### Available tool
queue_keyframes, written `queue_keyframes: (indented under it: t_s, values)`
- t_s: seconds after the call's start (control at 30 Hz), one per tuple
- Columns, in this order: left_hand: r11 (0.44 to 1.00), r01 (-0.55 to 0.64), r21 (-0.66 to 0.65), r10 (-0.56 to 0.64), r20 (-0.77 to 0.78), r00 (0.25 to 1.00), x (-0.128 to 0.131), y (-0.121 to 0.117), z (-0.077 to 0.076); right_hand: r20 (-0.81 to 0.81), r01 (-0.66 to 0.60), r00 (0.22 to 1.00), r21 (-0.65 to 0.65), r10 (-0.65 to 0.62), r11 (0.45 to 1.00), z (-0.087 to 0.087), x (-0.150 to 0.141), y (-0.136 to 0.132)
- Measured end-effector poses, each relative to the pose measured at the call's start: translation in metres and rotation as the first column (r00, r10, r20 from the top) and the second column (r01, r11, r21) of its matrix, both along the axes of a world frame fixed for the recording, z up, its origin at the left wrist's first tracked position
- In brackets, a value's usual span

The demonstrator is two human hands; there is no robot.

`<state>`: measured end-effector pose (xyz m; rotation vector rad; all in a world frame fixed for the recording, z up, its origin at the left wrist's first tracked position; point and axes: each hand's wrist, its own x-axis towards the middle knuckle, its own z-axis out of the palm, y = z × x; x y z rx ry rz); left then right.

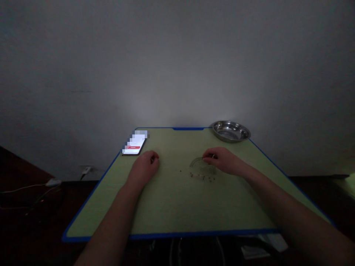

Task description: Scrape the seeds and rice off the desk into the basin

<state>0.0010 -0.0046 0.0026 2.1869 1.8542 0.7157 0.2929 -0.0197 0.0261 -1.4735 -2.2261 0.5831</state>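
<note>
My left hand (pixel 144 166) rests on the green table's left half, fingers curled in and thumb against them. Its palm is hidden, so I cannot see if anything is inside. Over the right half, my right hand (pixel 222 159) pinches thumb and forefinger together. Whatever lies between those fingertips is too small or dim to name. Right beneath them is a faint, clear half-round shape with curved lines (pixel 196 162), like a protractor. Several tiny dark bits (pixel 203 178) are scattered along its lower side. One more dark speck (pixel 180 171) lies apart, to the left.
A lit phone (pixel 135 143) lies at the table's far left. By the far right corner stands a shiny metal bowl (pixel 231 131). The table (pixel 166 207) has a blue rim and backs onto a grey wall. Cables and a white plug (pixel 53 182) are at floor level, left.
</note>
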Motion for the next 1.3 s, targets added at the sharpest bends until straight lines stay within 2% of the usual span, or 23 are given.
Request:
queue_keyframes:
  t_s: [0.23,0.37,0.53,0.67,0.9,1.3]
  values:
    - [1.0,-0.003,-0.006,0.003,0.0,1.0,0.0,-0.001,0.001,-0.066,0.119,0.991,0.007,-0.118,0.993,0.007,0.029,-0.007]
    - [1.0,0.0,0.002,0.0,-0.006,1.0,0.0,-0.001,0.001,-0.115,0.251,0.96,-0.049,-0.255,0.967,-0.004,0.054,-0.008]
    - [1.0,0.006,0.004,-0.006,-0.005,1.0,0.0,0.0,-0.001,-0.171,0.258,0.943,-0.162,-0.285,0.952,-0.019,0.065,-0.018]
    - [1.0,-0.007,0.004,0.007,-0.007,1.0,0.0,0.0,0.0,-0.234,0.272,0.917,-0.227,-0.323,0.935,-0.019,0.054,-0.032]
    - [1.0,0.001,0.012,-0.001,0.0,1.0,0.0,0.0,0.0,-0.33,0.172,0.909,-0.259,-0.255,0.95,-0.016,0.014,-0.053]
    - [1.0,-0.01,-0.003,0.01,0.006,1.0,0.0,-0.001,0.001,-0.285,0.15,0.943,-0.097,-0.172,0.984,-0.021,-0.019,-0.054]
